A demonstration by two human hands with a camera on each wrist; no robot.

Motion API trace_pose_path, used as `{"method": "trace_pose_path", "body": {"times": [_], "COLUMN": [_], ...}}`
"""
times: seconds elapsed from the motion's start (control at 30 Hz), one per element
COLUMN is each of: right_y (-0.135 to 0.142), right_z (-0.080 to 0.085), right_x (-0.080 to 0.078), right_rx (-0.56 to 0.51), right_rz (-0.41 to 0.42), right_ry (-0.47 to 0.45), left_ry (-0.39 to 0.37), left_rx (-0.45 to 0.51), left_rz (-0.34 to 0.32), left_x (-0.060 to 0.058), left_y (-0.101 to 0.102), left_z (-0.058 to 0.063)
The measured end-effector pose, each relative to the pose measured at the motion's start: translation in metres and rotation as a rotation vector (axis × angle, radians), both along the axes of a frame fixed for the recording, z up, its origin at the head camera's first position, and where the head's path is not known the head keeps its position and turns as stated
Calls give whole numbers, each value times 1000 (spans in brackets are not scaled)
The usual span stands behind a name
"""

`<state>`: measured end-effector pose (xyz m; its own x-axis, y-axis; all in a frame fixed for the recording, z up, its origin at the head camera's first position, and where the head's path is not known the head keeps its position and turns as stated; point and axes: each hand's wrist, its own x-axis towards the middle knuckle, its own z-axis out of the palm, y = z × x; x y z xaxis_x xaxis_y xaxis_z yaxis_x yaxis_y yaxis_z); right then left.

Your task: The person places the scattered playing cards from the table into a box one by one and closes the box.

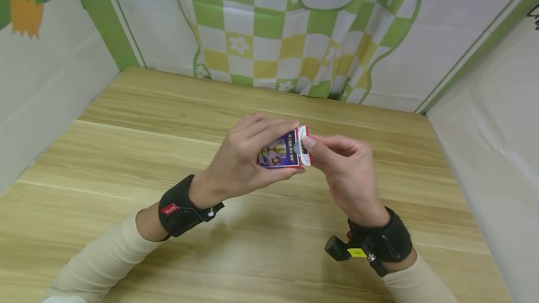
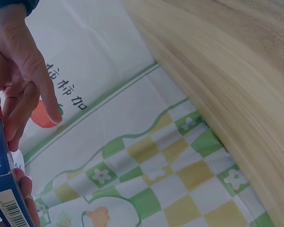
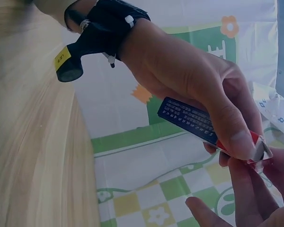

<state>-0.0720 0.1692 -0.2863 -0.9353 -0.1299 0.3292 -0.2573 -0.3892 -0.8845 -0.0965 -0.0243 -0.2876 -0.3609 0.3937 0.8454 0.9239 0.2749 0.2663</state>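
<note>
A small blue playing-card box (image 1: 280, 151) with red-edged end is held above the table. My left hand (image 1: 246, 153) grips the box along its sides, fingers over the far edge and thumb along the near one. At the box's right end my right hand (image 1: 347, 169) pinches the white end flap (image 1: 303, 153), thumb on top. The left wrist view shows the blue box (image 2: 1, 156) with a barcode on one side. In the right wrist view, the left hand (image 3: 194, 80) holds the box by its red end, and the right-hand fingers (image 3: 255, 198) reach that end from below.
The wood-grain table (image 1: 261, 247) spreads under both hands. Behind it hangs a green, yellow and white checked cloth (image 1: 269, 41). White panels (image 1: 484, 120) stand at both sides. Each wrist wears a black strap (image 1: 185, 209) with a small camera.
</note>
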Motion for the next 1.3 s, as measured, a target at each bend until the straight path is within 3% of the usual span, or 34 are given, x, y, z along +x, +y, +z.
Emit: {"method": "trace_pose_path", "body": {"times": [0.1,0.23,0.47,0.57,0.67,0.83,0.9,0.97,1.03,1.1,1.17,1.23,1.3], "right_y": [-2,-8,-32,-35,-25,5,7,5,1,-2,0,5,12], "right_z": [0,5,18,18,15,0,-8,-16,-22,-24,-24,-23,-25], "right_x": [-1,3,22,21,11,-16,-23,-27,-28,-29,-32,-41,-55], "right_rx": [26,118,463,510,454,118,19,-7,-18,-5,78,242,478], "right_rz": [-24,-102,-350,-337,-217,302,505,655,739,729,621,467,314], "right_ry": [22,90,436,511,412,-35,-174,-203,-154,-99,-39,19,74], "left_ry": [-8,18,80,78,58,45,56,73,78,63,48,33,21], "left_rx": [1,-29,-64,-60,-64,-47,-14,26,46,25,-23,-78,-134], "left_rz": [-2,49,158,150,90,-98,-186,-262,-325,-353,-330,-282,-227], "left_x": [-1,-1,-5,-9,-11,-9,-7,-4,-2,-2,-5,-11,-19], "left_y": [-1,0,1,-1,-3,-2,1,3,5,4,1,-2,-5], "left_z": [0,-1,-4,-6,-7,-4,-1,2,3,3,0,-4,-10]}}
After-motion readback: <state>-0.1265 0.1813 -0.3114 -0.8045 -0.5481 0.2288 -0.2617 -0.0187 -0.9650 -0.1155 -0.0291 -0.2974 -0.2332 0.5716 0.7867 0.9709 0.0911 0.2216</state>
